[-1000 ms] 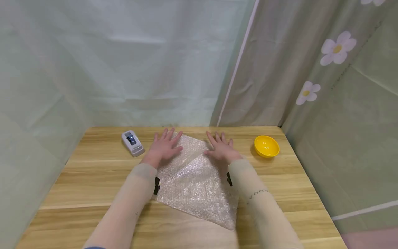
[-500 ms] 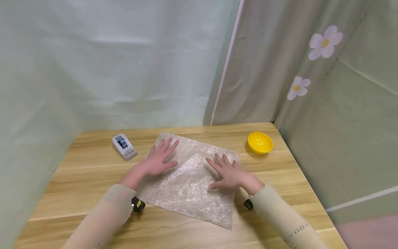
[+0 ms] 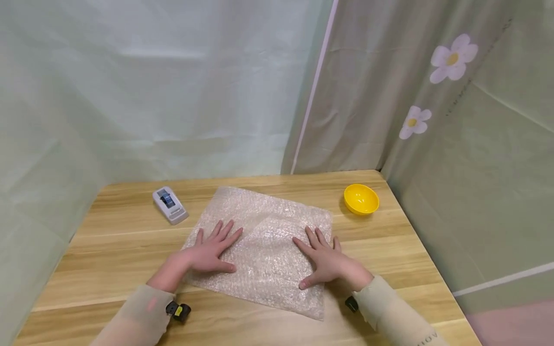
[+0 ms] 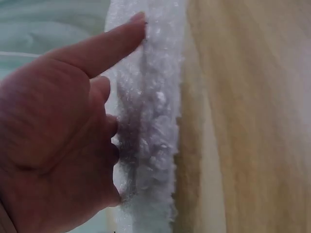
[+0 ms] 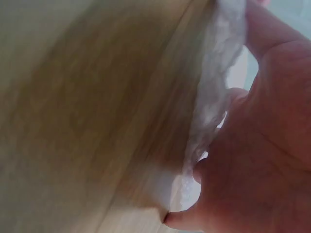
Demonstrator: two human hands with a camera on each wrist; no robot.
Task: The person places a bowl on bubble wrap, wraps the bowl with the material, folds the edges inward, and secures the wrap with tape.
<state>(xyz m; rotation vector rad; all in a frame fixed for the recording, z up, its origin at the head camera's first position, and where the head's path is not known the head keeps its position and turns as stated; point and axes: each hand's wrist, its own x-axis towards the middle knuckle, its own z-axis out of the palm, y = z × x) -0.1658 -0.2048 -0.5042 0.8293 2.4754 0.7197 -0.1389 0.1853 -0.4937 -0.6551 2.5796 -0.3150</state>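
Observation:
A sheet of bubble wrap, clear and slightly wrinkled, lies flat and a little askew on the wooden table. My left hand rests on its left part with fingers spread. On the right part lies my right hand, its fingers also spread and straight. In the left wrist view the left hand has its fingertips on the bubble wrap close to its edge. The right wrist view shows the right hand against the bubble wrap. Neither hand grips anything.
A grey-white tape dispenser-like device with a dark blue part lies at the table's back left. At the back right stands a yellow bowl. Pale curtains close off the back and sides of the wooden table.
Both hands have slid from the far edge of the bubble wrap toward the near side, and the wrap looks flatter. The head view has shifted slightly.

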